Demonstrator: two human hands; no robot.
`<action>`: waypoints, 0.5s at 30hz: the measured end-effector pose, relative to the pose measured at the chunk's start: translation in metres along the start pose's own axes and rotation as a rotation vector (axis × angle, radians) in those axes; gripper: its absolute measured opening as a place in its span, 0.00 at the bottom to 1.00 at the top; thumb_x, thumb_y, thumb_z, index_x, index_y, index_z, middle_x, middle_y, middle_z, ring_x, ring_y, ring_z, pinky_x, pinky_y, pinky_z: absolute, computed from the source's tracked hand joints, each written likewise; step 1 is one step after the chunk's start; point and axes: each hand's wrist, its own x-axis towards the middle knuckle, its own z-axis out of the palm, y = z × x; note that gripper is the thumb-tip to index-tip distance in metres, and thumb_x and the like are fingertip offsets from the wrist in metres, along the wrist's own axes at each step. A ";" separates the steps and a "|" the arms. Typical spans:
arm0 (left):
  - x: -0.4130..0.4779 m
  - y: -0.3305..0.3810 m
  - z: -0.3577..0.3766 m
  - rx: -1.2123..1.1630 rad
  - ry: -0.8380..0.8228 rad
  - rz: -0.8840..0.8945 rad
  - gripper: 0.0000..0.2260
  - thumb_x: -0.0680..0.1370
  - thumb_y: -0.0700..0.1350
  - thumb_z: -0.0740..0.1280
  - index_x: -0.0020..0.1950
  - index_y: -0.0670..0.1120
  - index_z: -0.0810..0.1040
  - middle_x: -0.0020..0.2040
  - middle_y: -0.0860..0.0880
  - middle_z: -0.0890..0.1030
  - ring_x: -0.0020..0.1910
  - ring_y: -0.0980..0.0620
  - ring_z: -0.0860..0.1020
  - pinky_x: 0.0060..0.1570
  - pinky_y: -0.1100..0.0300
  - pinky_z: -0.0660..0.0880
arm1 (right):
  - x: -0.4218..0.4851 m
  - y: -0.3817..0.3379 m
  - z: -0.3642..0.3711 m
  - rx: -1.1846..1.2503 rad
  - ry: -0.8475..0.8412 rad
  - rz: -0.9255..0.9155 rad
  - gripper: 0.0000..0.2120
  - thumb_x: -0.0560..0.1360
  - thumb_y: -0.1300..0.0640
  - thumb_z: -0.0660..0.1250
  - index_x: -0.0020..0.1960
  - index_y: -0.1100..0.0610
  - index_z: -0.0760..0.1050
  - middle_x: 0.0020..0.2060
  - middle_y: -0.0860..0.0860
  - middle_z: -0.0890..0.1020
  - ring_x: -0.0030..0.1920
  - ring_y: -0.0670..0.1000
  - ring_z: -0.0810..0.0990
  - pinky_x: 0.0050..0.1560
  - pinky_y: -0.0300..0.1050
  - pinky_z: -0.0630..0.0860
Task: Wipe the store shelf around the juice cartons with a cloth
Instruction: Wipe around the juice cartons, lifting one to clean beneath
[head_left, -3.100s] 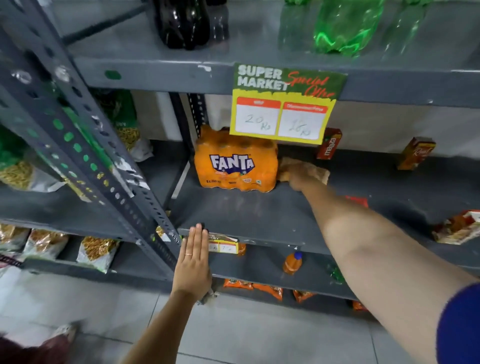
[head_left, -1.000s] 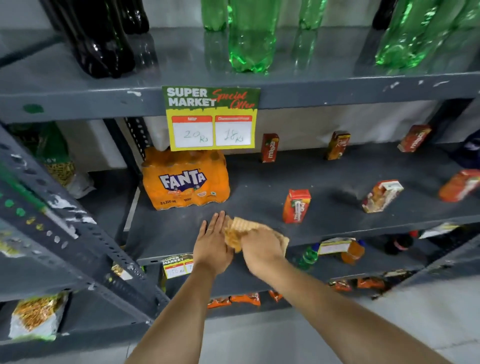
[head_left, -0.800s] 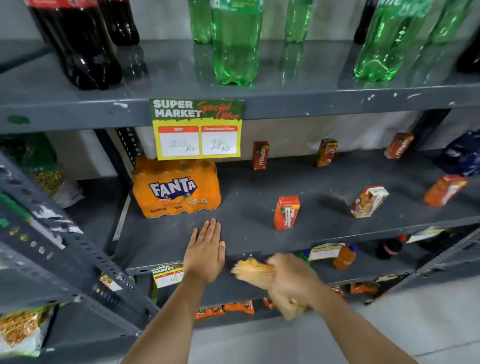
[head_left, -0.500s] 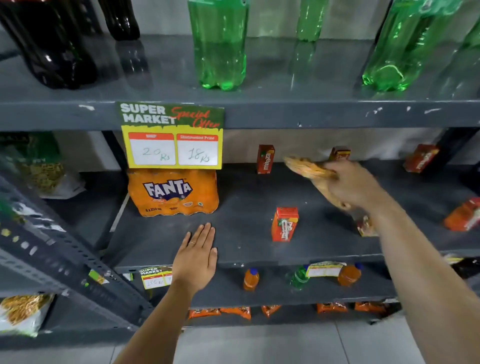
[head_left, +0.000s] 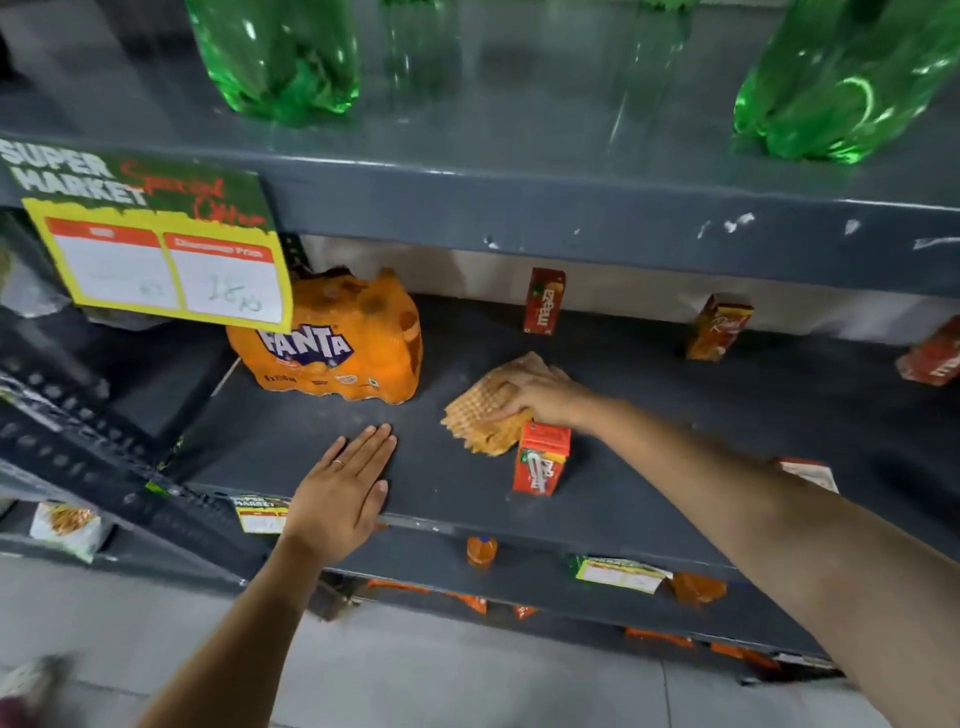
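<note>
My right hand (head_left: 540, 391) presses a tan waffle-weave cloth (head_left: 480, 415) flat on the grey shelf (head_left: 322, 441), right of the Fanta pack and just behind a small red juice carton (head_left: 540, 457). That carton stands upright near the shelf's front edge. More cartons stand along the back: a red one (head_left: 544, 300), an orange-red one (head_left: 718, 327), and another (head_left: 932, 358) at the far right. My left hand (head_left: 345, 493) lies flat, fingers spread, on the shelf's front edge, holding nothing.
An orange shrink-wrapped Fanta pack (head_left: 332, 345) sits at the shelf's left. A yellow price sign (head_left: 161, 254) hangs from the shelf above, where green bottles (head_left: 280, 57) stand. A carton (head_left: 808, 470) shows behind my right forearm. Small bottles and packets fill the lower shelf (head_left: 519, 571).
My right hand swung the cloth from the front edge up into the air, then down onto the shelf behind the front carton. My left hand stayed flat on the edge. The camera moved closer.
</note>
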 end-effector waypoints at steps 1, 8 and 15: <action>0.000 0.000 0.001 -0.002 -0.009 -0.006 0.28 0.81 0.54 0.42 0.75 0.42 0.62 0.75 0.47 0.63 0.75 0.49 0.60 0.73 0.48 0.59 | -0.007 0.006 0.004 -0.016 -0.013 -0.002 0.20 0.75 0.49 0.68 0.65 0.37 0.74 0.74 0.46 0.63 0.72 0.55 0.55 0.69 0.48 0.54; 0.003 0.006 -0.001 -0.088 -0.007 -0.044 0.27 0.78 0.51 0.49 0.74 0.41 0.65 0.75 0.46 0.65 0.74 0.48 0.62 0.74 0.50 0.55 | -0.073 0.032 0.021 0.037 0.072 0.328 0.33 0.74 0.68 0.61 0.66 0.33 0.71 0.77 0.43 0.55 0.76 0.55 0.50 0.73 0.58 0.51; 0.050 0.073 0.000 -0.201 0.083 0.071 0.23 0.82 0.49 0.50 0.74 0.42 0.65 0.75 0.47 0.64 0.75 0.52 0.59 0.75 0.54 0.50 | -0.121 0.016 0.046 0.077 0.127 0.461 0.28 0.73 0.67 0.62 0.62 0.38 0.77 0.74 0.43 0.62 0.71 0.54 0.58 0.72 0.54 0.59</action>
